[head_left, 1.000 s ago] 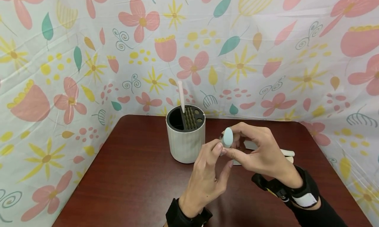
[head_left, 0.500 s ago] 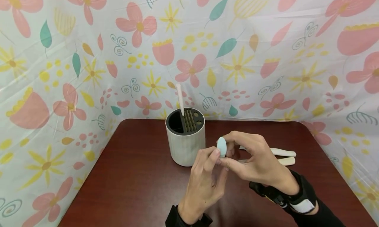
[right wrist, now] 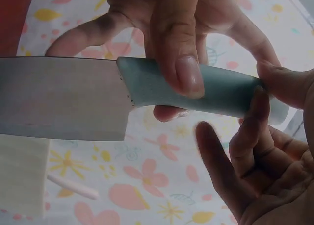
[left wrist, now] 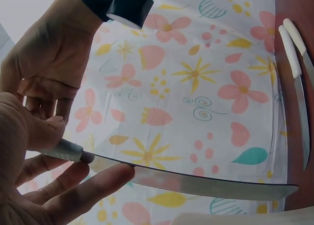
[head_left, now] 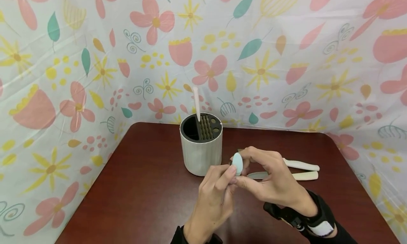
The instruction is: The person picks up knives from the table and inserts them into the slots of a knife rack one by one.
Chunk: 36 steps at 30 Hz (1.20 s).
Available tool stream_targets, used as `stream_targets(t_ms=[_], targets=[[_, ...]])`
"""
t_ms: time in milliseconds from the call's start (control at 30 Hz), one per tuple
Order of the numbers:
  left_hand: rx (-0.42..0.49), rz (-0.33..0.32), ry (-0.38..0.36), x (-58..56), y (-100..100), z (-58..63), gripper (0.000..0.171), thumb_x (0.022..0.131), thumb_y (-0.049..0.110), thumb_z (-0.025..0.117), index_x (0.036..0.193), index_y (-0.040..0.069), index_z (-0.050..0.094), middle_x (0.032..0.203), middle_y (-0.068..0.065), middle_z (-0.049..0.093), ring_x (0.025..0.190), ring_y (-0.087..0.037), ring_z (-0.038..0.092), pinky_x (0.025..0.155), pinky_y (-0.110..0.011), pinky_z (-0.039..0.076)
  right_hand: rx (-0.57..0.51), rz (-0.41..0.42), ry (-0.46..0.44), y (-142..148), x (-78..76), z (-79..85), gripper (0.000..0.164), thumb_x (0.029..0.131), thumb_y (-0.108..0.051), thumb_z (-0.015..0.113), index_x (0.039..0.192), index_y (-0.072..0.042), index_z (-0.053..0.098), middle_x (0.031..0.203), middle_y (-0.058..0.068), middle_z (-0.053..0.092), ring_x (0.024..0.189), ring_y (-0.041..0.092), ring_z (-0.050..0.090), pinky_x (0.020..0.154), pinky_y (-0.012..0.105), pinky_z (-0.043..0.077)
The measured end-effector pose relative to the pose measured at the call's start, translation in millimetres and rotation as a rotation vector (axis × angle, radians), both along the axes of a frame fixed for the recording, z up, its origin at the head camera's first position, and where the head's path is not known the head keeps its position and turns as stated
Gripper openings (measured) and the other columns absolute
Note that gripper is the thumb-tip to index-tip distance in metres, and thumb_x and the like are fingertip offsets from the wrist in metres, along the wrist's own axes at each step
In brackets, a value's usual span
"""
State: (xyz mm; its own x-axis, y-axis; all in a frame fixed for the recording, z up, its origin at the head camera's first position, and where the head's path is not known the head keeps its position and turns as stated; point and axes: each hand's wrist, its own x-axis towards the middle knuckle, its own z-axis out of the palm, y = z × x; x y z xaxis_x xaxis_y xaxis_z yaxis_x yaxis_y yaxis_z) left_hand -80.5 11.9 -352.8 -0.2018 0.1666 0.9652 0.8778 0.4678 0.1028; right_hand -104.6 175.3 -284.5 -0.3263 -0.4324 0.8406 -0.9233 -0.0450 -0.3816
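Observation:
Both hands hold one knife, its pale blue-green handle (head_left: 237, 163) end-on to the head camera, to the right of the knife block. In the right wrist view, the left hand (head_left: 211, 199) pinches the handle (right wrist: 223, 90) near the broad blade (right wrist: 59, 97), thumb in front and a finger behind. Fingers of the right hand (head_left: 276, 178) pinch the handle's butt end. The blade (left wrist: 211, 185) reaches away from the hands in the left wrist view; the head view mostly hides it behind them.
A white ribbed knife block (head_left: 201, 155) with a black slotted top stands at the back middle. A pale pink handle (head_left: 197, 104) sticks up from it. Two white-handled knives (head_left: 301, 165) lie on the brown table (head_left: 133, 187), partly behind the right hand. A flowered cloth (head_left: 133, 60) hangs behind.
The hands and the knife have come down and slightly left, closer to the person. More of the two white-handled knives now shows. Both hands keep hold of the knife.

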Motion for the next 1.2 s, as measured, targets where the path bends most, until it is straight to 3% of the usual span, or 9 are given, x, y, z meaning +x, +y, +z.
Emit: stream_targets(t_ms=[167,333,500,633,767,1000,1100,1200], targets=[[-0.004,0.026,-0.031,2.5,-4.7,-4.1,0.042,0.102,0.005,0.055,0.141,0.007,0.041,0.099,-0.01,0.065,0.088,-0.017,0.061,0.081,-0.021,0.054,0.005,0.008,-0.061,-3.9,2.4,-6.5,0.027,0.091,-0.015,0.077,0.106,0.004,0.065,0.085,0.002,0.06,0.071,0.005,0.057,0.066,0.015,0.058],[0.001,0.018,-0.067,5.2,-8.8,-7.4,0.042,0.101,0.007,0.058,0.141,0.008,0.042,0.102,-0.01,0.065,0.091,-0.018,0.062,0.083,-0.02,0.054,0.006,0.005,-0.064,-8.1,1.8,-11.3,0.025,0.092,-0.015,0.076,0.105,0.003,0.065,0.08,0.001,0.059,0.069,0.004,0.057,0.062,0.015,0.055],[0.009,0.027,-0.077,6.5,-13.9,-6.4,0.051,0.091,0.003,0.069,0.136,0.006,0.047,0.102,-0.008,0.066,0.087,-0.017,0.061,0.08,-0.019,0.053,0.015,0.029,-0.101,-12.4,-0.1,-13.9,0.024,0.089,-0.009,0.078,0.106,0.001,0.064,0.08,0.001,0.058,0.069,0.004,0.058,0.06,0.016,0.053],[0.023,0.017,-0.09,7.7,-20.0,-2.5,0.056,0.086,-0.001,0.071,0.137,0.005,0.05,0.098,-0.008,0.065,0.083,-0.016,0.059,0.075,-0.015,0.048,0.022,0.108,-0.169,-14.8,-3.4,-12.4,0.029,0.088,0.001,0.075,0.114,0.002,0.062,0.084,0.004,0.063,0.07,0.006,0.062,0.061,0.018,0.054],[0.031,0.007,-0.111,8.9,-26.1,3.3,0.047,0.095,0.005,0.068,0.138,0.004,0.05,0.095,-0.009,0.064,0.082,-0.017,0.059,0.074,-0.012,0.049,0.021,0.143,-0.244,-15.0,-11.5,-9.4,0.034,0.091,0.01,0.065,0.123,0.004,0.058,0.089,0.006,0.066,0.073,0.01,0.065,0.062,0.022,0.055],[0.047,0.023,-0.099,10.0,-35.2,16.2,0.043,0.099,0.012,0.064,0.139,0.004,0.049,0.092,-0.008,0.062,0.083,-0.017,0.059,0.072,-0.013,0.051,0.101,-0.104,-0.323,-14.2,-42.3,-14.4,0.035,0.094,0.004,0.065,0.126,-0.01,0.062,0.11,0.002,0.07,0.1,0.011,0.068,0.088,0.025,0.056],[0.049,0.021,-0.087,10.6,-37.4,21.7,0.045,0.1,0.012,0.064,0.141,0.004,0.049,0.091,-0.008,0.062,0.085,-0.018,0.06,0.07,-0.012,0.052,0.132,-0.201,-0.321,-16.1,-59.1,-21.1,0.033,0.095,-0.003,0.067,0.127,-0.011,0.063,0.119,0.003,0.07,0.114,0.013,0.064,0.1,0.026,0.051],[0.048,0.022,-0.069,10.4,-39.5,27.5,0.045,0.1,0.011,0.064,0.141,0.005,0.048,0.092,-0.01,0.063,0.086,-0.02,0.06,0.068,-0.011,0.052,0.164,-0.289,-0.296,-18.0,-77.3,-29.1,0.034,0.096,-0.011,0.069,0.129,-0.013,0.064,0.129,0.001,0.067,0.125,0.015,0.059,0.109,0.036,0.046]])
